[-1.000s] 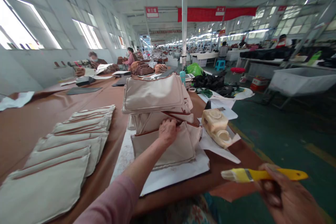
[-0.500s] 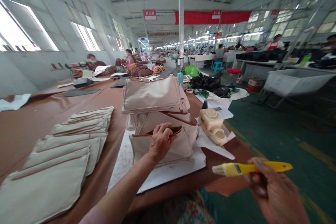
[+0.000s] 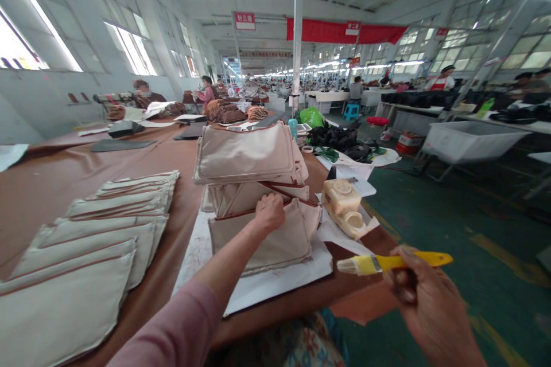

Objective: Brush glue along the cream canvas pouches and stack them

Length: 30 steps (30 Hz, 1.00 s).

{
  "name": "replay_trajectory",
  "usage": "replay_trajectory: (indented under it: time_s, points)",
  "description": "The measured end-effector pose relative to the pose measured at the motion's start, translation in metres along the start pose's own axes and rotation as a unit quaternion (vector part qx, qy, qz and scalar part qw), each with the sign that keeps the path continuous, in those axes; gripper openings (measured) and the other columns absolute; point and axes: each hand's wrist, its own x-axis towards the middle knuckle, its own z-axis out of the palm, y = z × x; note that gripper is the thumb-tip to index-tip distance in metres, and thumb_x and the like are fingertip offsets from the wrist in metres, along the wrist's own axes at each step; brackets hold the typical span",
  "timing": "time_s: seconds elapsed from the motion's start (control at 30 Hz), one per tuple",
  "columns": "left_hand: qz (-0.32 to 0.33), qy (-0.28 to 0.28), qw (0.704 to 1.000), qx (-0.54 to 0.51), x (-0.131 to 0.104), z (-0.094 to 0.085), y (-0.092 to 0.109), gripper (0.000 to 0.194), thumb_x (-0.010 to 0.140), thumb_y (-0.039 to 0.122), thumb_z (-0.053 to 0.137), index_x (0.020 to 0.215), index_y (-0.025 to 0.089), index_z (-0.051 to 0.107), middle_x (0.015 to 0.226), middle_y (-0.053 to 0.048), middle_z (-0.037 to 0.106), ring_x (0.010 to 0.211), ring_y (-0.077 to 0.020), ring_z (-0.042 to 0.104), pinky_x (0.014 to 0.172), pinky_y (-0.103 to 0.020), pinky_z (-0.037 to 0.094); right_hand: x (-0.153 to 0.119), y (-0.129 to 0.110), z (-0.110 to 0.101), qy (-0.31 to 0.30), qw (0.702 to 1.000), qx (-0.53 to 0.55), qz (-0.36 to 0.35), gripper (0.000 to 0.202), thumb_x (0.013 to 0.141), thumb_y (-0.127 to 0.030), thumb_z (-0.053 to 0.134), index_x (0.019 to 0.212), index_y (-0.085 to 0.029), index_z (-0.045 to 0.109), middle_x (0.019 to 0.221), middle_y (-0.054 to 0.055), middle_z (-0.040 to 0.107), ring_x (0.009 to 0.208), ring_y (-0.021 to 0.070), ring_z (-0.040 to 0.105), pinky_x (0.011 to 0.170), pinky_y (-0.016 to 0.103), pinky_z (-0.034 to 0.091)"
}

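My left hand (image 3: pixel 270 212) is closed at the top edge of a cream fabric pouch piece (image 3: pixel 262 243) with brown edging; its fingertips are hidden behind that edge. The piece lies on a white sheet (image 3: pixel 284 289), in front of a stack of similar cream pieces (image 3: pixel 245 152). Out over the table's right edge, my right hand (image 3: pixel 430 292) grips a yellow-handled paintbrush (image 3: pixel 387 262), its pale bristles pointing left. Between the stack and the brush stands a cut-open, yellowed plastic container (image 3: pixel 344 203).
A row of overlapping cream pieces (image 3: pixel 90 275) covers the left of the brown-covered table (image 3: pixel 167 264). Black material (image 3: pixel 336 135) and a green bag (image 3: pixel 312 116) lie farther back. A grey-white bin (image 3: pixel 469 140) stands on the floor at right. Other people sit farther off.
My left hand has moved slightly up at the pouch, and its gaping mouth has closed. The brush in my right hand has shifted a little left and up. The whole view has shifted slightly.
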Motion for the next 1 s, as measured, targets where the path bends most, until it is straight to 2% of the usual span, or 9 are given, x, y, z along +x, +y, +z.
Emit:
replay_trajectory:
  time_s: [0.13, 0.2, 0.3, 0.43, 0.5, 0.63, 0.73, 0.87, 1.0]
  points:
    - [-0.036, -0.007, 0.999, 0.003, 0.006, 0.003, 0.008, 0.038, 0.081, 0.023, 0.059, 0.119, 0.019, 0.06, 0.119, -0.017, 0.066, 0.109, -0.032, 0.063, 0.087, -0.04, 0.048, 0.004, -0.003, 0.016, 0.001, 1.0, 0.002, -0.016, 0.039, 0.066, -0.033, 0.089, 0.066, -0.016, 0.054, 0.054, -0.003, 0.044, 0.042, 0.0069, 0.034, 0.036, 0.015, 0.026]
    - [-0.029, -0.023, 0.999, 0.0, 0.008, 0.0, 0.009, 0.033, 0.079, 0.027, 0.062, 0.112, 0.021, 0.064, 0.112, -0.015, 0.069, 0.104, -0.0309, 0.065, 0.085, -0.039, 0.049, 0.006, -0.004, 0.022, 0.001, 1.0, 0.008, -0.017, 0.04, 0.064, -0.034, 0.09, 0.067, -0.016, 0.055, 0.054, -0.004, 0.044, 0.042, 0.0065, 0.034, 0.035, 0.014, 0.025]
    - [0.01, -0.03, 0.999, -0.01, 0.002, -0.005, 0.007, 0.018, 0.083, 0.037, 0.06, 0.089, 0.022, 0.069, 0.098, -0.011, 0.073, 0.101, -0.0306, 0.065, 0.086, -0.04, 0.047, 0.011, -0.003, 0.023, -0.027, 0.999, 0.019, -0.009, 0.034, 0.068, -0.035, 0.088, 0.073, -0.015, 0.061, 0.056, -0.004, 0.045, 0.043, 0.0063, 0.034, 0.036, 0.013, 0.025]
    - [0.077, -0.003, 0.996, -0.046, -0.022, -0.012, 0.004, 0.033, 0.096, 0.043, 0.043, 0.085, 0.024, 0.068, 0.098, -0.006, 0.072, 0.095, -0.0241, 0.065, 0.086, -0.036, 0.045, 0.021, 0.001, 0.024, -0.035, 0.999, 0.022, -0.022, 0.035, 0.071, -0.037, 0.088, 0.075, -0.015, 0.06, 0.055, -0.004, 0.045, 0.043, 0.0059, 0.034, 0.037, 0.013, 0.027]
    - [0.11, 0.004, 0.991, -0.071, -0.038, -0.016, 0.002, 0.031, 0.097, 0.039, 0.043, 0.088, 0.024, 0.068, 0.097, -0.005, 0.07, 0.089, -0.0191, 0.065, 0.08, -0.029, 0.045, 0.025, 0.003, 0.027, -0.038, 0.998, 0.012, -0.039, 0.039, 0.072, -0.04, 0.087, 0.075, -0.016, 0.058, 0.054, -0.005, 0.046, 0.043, 0.0062, 0.035, 0.037, 0.014, 0.026]
    - [0.167, 0.009, 0.978, -0.122, -0.069, -0.026, 0.001, 0.024, 0.096, 0.035, 0.049, 0.091, 0.022, 0.069, 0.091, -0.003, 0.069, 0.084, -0.0148, 0.063, 0.073, -0.022, 0.044, 0.032, 0.007, 0.039, -0.085, 0.991, -0.037, -0.097, 0.037, 0.079, -0.046, 0.081, 0.078, -0.017, 0.058, 0.055, -0.005, 0.045, 0.044, 0.0082, 0.037, 0.038, 0.016, 0.028]
    - [0.213, -0.002, 0.958, -0.191, -0.088, -0.033, 0.004, 0.022, 0.095, 0.031, 0.052, 0.092, 0.021, 0.07, 0.088, -0.002, 0.069, 0.08, -0.0139, 0.063, 0.071, -0.02, 0.044, 0.033, 0.011, 0.049, -0.12, 0.971, -0.131, -0.16, 0.035, 0.086, -0.05, 0.073, 0.08, -0.017, 0.059, 0.056, -0.004, 0.046, 0.046, 0.0111, 0.041, 0.042, 0.02, 0.033]
    - [0.235, -0.038, 0.938, -0.252, -0.105, -0.038, 0.013, 0.019, 0.093, 0.027, 0.055, 0.09, 0.019, 0.072, 0.082, -0.002, 0.068, 0.076, -0.0133, 0.063, 0.066, -0.019, 0.043, 0.033, 0.011, 0.058, -0.149, 0.92, -0.265, -0.245, 0.034, 0.094, -0.048, 0.062, 0.081, -0.017, 0.064, 0.057, -0.002, 0.05, 0.049, 0.0137, 0.046, 0.047, 0.025, 0.037]
    - [0.207, -0.044, 0.933, -0.29, -0.111, -0.04, 0.016, 0.017, 0.089, 0.023, 0.057, 0.091, 0.018, 0.073, 0.083, -0.002, 0.07, 0.077, -0.0142, 0.064, 0.068, -0.02, 0.044, 0.03, 0.001, 0.056, -0.093, 0.896, -0.309, -0.306, 0.03, 0.093, -0.045, 0.065, 0.083, -0.017, 0.065, 0.06, -0.001, 0.055, 0.052, 0.0149, 0.05, 0.052, 0.026, 0.039]
